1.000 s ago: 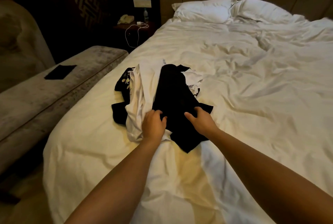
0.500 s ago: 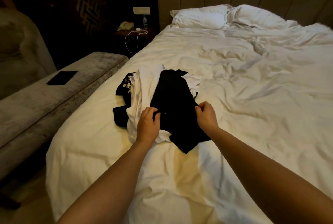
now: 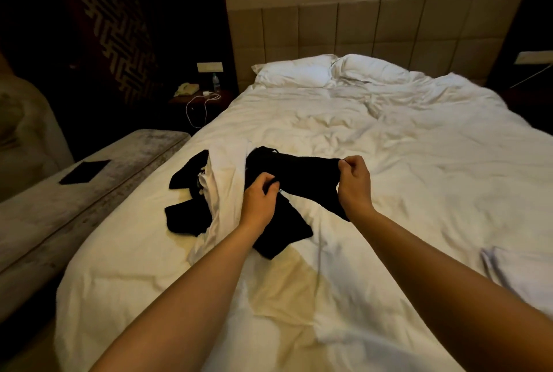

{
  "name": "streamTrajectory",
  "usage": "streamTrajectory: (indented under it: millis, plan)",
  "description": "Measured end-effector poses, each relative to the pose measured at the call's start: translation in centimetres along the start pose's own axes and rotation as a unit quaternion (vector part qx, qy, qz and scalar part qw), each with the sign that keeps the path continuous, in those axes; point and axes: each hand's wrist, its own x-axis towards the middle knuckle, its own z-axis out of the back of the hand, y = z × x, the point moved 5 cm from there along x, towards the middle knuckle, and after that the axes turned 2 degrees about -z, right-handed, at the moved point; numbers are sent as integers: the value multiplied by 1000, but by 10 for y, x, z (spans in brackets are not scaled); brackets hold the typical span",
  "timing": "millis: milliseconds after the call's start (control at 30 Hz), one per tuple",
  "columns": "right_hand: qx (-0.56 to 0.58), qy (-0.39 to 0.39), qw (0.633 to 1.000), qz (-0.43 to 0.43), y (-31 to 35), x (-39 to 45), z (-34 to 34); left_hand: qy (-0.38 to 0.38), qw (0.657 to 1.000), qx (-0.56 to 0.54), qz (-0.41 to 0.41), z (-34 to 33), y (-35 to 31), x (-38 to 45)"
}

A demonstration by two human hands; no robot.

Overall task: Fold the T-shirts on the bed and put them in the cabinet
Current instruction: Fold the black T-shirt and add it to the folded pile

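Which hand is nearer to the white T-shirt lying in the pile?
Left. The left hand grips the black T-shirt right beside the white T-shirt; the right hand holds the black one's other end, further right.

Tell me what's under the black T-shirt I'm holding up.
A crumpled white T-shirt lies partly beneath the black cotton T-shirt, on the white bed sheet. Another black garment pokes out left; whatever is directly underneath is covered.

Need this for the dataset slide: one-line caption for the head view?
Both hands, left hand and right hand, grip a black T-shirt above a clothing pile on a white bed.
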Motion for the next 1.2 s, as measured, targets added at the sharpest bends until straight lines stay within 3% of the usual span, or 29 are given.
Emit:
streamTrajectory:
  millis: [100, 300, 567, 667, 767, 867, 1033, 1133, 1200]
  plan:
    - [-33, 33, 999, 5, 0, -4, 18, 52, 998, -27, 9, -17, -11, -6]
    - [-183, 185, 962, -76, -50, -19, 5, 127, 991, 20, 38, -24, 11, -25]
    - [-127, 266, 949, -115, -65, -35, -73, 107, 988, 40, 103, -2, 58, -21]
    - [-141, 271, 942, -137, -77, -27, -102, 27, 990, 119, 73, 14, 78, -6]
    - [-126, 210, 960, -131, -87, -2, -123, -117, 973, 195, 35, 36, 98, 13]
    - [-191, 183, 961, -78, -92, 21, -142, -143, 955, 250, 67, 41, 119, 30]
    - [-294, 178, 939, 2, -109, 52, -182, -158, 969, 184, 45, 47, 134, 47]
    - [-274, 231, 930, -83, -122, 62, -202, -208, 970, 113, 51, 66, 145, 58]
    - [-334, 257, 900, -106, -131, 70, -210, -257, 959, 77, 89, 81, 155, 68]
